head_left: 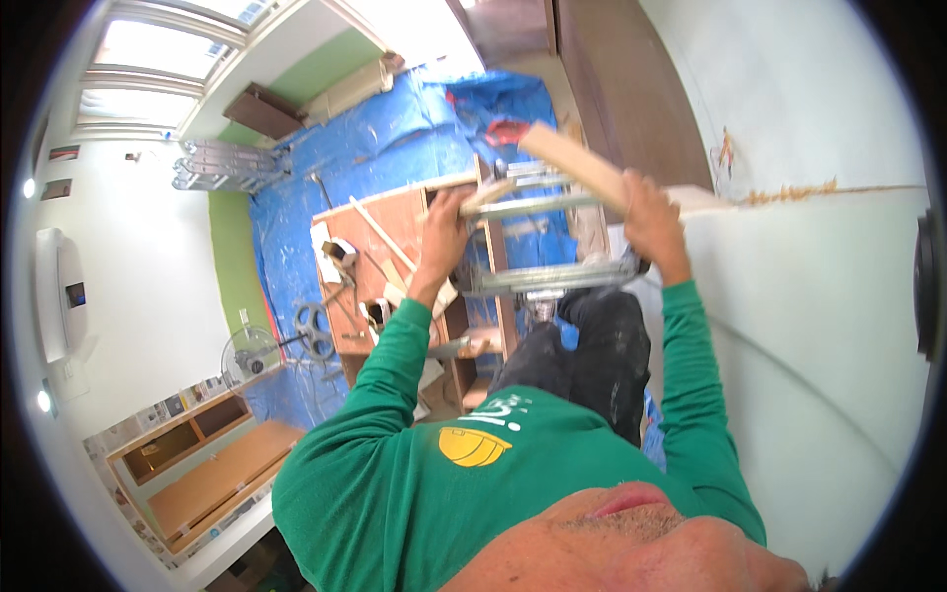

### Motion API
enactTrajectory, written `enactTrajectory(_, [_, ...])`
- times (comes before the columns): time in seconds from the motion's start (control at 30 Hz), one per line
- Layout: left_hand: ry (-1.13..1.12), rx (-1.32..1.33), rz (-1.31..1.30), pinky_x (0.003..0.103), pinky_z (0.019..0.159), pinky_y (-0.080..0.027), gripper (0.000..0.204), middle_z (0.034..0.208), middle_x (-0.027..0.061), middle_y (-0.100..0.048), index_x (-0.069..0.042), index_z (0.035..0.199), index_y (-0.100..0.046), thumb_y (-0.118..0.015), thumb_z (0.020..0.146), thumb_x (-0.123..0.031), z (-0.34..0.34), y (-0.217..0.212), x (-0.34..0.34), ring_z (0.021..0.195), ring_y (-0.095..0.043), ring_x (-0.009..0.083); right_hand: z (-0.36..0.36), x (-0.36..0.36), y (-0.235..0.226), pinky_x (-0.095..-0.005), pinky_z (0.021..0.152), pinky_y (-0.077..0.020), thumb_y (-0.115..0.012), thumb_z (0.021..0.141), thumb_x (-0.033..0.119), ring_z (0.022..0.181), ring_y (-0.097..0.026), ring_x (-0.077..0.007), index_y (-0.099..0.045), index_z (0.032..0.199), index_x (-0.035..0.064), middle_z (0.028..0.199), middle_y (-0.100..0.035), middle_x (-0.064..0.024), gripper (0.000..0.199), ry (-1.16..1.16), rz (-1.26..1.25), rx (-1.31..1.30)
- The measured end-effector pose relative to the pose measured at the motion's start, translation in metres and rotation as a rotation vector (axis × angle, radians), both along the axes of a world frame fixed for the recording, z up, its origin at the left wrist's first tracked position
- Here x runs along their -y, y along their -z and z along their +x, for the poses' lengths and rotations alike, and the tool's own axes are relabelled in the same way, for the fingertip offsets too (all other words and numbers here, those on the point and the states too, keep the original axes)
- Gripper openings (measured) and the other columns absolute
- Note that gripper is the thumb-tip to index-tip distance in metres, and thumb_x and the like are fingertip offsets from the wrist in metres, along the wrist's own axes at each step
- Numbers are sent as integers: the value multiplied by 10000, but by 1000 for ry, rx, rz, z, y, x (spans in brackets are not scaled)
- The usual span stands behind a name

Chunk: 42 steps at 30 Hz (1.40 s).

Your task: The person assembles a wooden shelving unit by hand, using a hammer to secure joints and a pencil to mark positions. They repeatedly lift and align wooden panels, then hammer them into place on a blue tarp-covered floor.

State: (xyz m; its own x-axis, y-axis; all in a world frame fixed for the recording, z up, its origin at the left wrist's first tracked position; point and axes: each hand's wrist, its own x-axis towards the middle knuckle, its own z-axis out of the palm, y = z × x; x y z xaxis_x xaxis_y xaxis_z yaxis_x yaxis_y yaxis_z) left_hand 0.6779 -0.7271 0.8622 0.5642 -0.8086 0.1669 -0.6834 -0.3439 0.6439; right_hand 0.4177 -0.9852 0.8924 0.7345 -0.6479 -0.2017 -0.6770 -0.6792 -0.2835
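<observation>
My right hand (651, 225) grips the near end of a light wooden board (574, 166), which slants up and away to the left beside the wall. My left hand (444, 237) is closed around a short light wooden piece (487, 199), somewhat blurred. Between and below both hands is a metal ladder (552, 279). My legs (572, 345), in dark trousers, are close against it. Part of the left hand's grip is hidden.
Left of the ladder, a brown wooden work surface (345, 296) carries wood strips and tools. Blue sheeting (395, 138) covers the floor. Farther left are a fan (250, 357) and a folded ladder (227, 166). The right wall (789, 276) has a rough yellowish seam (789, 193).
</observation>
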Motion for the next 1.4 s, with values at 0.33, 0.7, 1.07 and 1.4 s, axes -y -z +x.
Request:
enactTrajectory(0.33, [-56, -46, 141, 565, 1141, -394, 530, 1380, 320, -546, -81, 1363, -612, -595, 841, 11, 16, 39, -17, 1297, -507, 514, -7, 3, 5, -622, 994, -476, -576, 894, 113, 1210, -575, -494, -496, 1342, 65, 1306, -597, -233, 457, 53, 220, 161])
enactTrajectory(0.7, [75, 109, 124, 553, 968, -499, 531, 1298, 224, -624, -64, 1379, -549, -669, 861, -62, 33, -70, 52, 1166, -626, 438, -15, 20, -35, -597, 1028, -488, -660, 859, 153, 1260, -591, -451, -561, 1295, 45, 1303, -639, -230, 461, 42, 398, -18])
enactTrajectory(1.07, [166, 1223, -643, 511, 849, -547, 451, 1103, 226, -689, -89, 1435, -519, -561, 986, -111, 41, -767, 216, 1015, -674, 419, -22, 13, 3, -601, 965, -496, -638, 908, 173, 1157, -613, -461, -512, 1265, 30, 1214, -640, -235, 405, -57, 186, 257])
enactTrajectory(1.4, [-63, 1919, -1021, 522, 920, -505, 546, 1117, 134, -648, -182, 1420, -626, -537, 915, 9, -53, -985, 308, 1069, -614, 337, -11, 24, 13, -594, 967, -496, -643, 910, 182, 1156, -613, -466, -514, 1267, 23, 1215, -639, -242, 412, -28, 205, 243])
